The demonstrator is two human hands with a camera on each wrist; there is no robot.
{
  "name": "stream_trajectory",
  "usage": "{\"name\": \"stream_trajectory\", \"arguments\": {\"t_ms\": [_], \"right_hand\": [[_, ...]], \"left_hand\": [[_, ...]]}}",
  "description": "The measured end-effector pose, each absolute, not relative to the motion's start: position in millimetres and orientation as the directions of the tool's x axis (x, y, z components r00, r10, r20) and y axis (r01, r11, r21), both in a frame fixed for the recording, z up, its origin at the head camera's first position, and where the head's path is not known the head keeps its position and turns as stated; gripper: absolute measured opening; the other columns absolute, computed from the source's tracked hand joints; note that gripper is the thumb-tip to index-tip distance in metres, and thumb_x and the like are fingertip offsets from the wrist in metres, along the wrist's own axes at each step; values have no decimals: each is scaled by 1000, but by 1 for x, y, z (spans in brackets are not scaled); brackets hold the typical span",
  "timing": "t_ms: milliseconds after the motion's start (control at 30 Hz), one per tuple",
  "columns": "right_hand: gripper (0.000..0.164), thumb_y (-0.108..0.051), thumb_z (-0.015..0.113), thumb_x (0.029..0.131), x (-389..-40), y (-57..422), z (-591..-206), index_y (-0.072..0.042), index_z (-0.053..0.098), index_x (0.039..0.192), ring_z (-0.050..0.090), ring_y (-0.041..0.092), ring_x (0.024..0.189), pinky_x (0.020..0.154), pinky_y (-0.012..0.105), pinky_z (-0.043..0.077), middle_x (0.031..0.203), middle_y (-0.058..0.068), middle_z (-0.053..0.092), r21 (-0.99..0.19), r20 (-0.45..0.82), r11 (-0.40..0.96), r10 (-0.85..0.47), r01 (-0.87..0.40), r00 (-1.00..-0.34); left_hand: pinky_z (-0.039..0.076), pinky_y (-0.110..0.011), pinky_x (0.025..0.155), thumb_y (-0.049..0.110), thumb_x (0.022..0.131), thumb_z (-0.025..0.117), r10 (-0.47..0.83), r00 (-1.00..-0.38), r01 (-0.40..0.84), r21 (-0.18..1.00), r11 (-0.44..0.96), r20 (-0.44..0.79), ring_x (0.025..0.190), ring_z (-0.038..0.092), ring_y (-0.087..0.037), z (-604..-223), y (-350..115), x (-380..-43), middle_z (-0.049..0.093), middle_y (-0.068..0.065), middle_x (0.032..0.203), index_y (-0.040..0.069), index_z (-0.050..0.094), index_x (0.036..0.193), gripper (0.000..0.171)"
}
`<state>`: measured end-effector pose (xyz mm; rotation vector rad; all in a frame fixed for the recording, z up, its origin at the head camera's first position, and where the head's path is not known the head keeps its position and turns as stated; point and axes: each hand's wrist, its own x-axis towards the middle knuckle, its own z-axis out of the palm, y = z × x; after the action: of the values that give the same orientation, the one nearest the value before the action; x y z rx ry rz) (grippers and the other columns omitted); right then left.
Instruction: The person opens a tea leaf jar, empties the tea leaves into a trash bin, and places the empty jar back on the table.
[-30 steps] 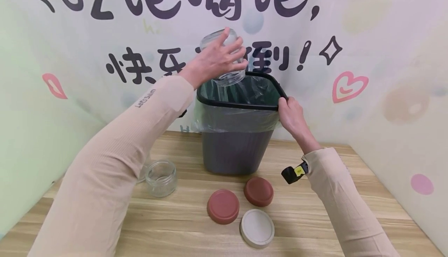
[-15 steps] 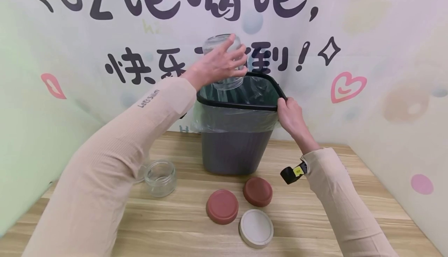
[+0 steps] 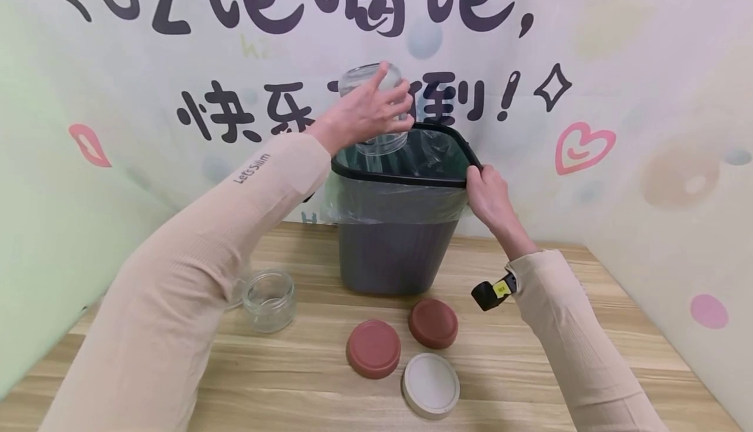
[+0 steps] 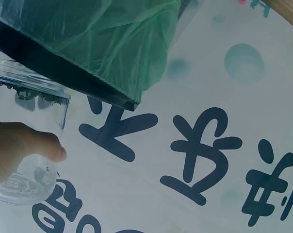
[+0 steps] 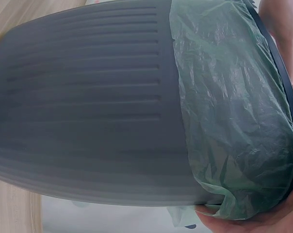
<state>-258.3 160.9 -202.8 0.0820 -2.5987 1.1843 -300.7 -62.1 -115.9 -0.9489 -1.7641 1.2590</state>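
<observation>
My left hand [image 3: 367, 106] grips a clear glass jar [image 3: 360, 79] upside down, its mouth over the left part of the bin's opening. Dark leafy bits [image 4: 32, 93] show inside the jar near its mouth in the left wrist view. The dark grey trash bin [image 3: 394, 259] stands on the table, lined with a thin greenish plastic bag [image 3: 400, 202] folded over its black rim. At the bin's right corner, my right hand [image 3: 489, 198] holds the rim, thumb on top; the right wrist view shows its fingers [image 5: 263, 221] against the bag's outside.
On the wooden table [image 3: 282, 386], in front of the bin, lie two red lids [image 3: 373, 348] and one whitish lid [image 3: 431, 385]. An open glass jar [image 3: 269, 301] stands at left, with another glass piece partly hidden behind my left sleeve. A printed cloth hangs close behind the bin.
My left hand has come down slightly with the jar, which stands a little straighter upside down than a second ago. The right hand and bin look unmoved.
</observation>
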Motion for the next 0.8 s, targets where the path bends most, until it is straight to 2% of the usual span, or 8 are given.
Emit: {"name": "stream_trajectory", "arguments": {"t_ms": [267, 400, 467, 633, 700, 800], "right_hand": [[51, -27, 20, 92, -260, 161, -203, 13, 40, 117, 41, 36, 99, 85, 42, 35, 112, 26, 44, -731, 285, 662, 73, -167, -956], [51, -26, 20, 92, -260, 161, -204, 13, 41, 116, 41, 36, 98, 85, 43, 35, 112, 27, 44, -726, 289, 666, 71, -170, -955], [51, -26, 20, 92, -260, 162, -204, 13, 41, 116, 42, 36, 98, 84, 42, 35, 111, 27, 44, -725, 289, 668, 69, -171, -955], [51, -27, 19, 92, -260, 162, -204, 13, 40, 116, 42, 36, 97, 84, 43, 35, 111, 26, 44, -723, 286, 670, 70, -168, -956], [51, -27, 19, 92, -260, 162, -203, 13, 40, 117, 41, 36, 98, 84, 43, 35, 111, 26, 44, -725, 283, 669, 70, -166, -957], [51, -27, 19, 93, -260, 163, -203, 13, 40, 117, 41, 35, 97, 83, 41, 36, 110, 26, 44, -729, 278, 665, 70, -163, -958]], "left_hand": [[34, -55, 92, -6, 79, 55, 838, -491, 290, -861, 417, 240, 116, 37, -34, -106, -62, -296, 41, -17, 127, 13, 39, 124, 52], [30, -57, 93, -5, 74, 60, 763, -582, 389, -728, 564, 280, 117, 36, -35, -101, -62, -291, 41, -16, 126, 10, 36, 126, 60], [28, -59, 94, 2, 69, 68, 712, -644, 413, -657, 631, 279, 118, 34, -36, -98, -63, -288, 39, -17, 127, 8, 31, 130, 72], [26, -62, 92, 24, 61, 78, 589, -772, 427, -493, 758, 238, 116, 33, -36, -90, -64, -286, 38, -18, 126, 3, 22, 134, 95], [26, -62, 91, 30, 61, 77, 537, -810, 430, -387, 816, 234, 115, 33, -35, -87, -67, -287, 36, -19, 127, 3, 23, 134, 95], [33, -58, 89, 38, 62, 75, 489, -838, 440, -233, 867, 240, 109, 37, -34, -84, -74, -289, 39, -20, 123, 1, 28, 133, 92]]}}
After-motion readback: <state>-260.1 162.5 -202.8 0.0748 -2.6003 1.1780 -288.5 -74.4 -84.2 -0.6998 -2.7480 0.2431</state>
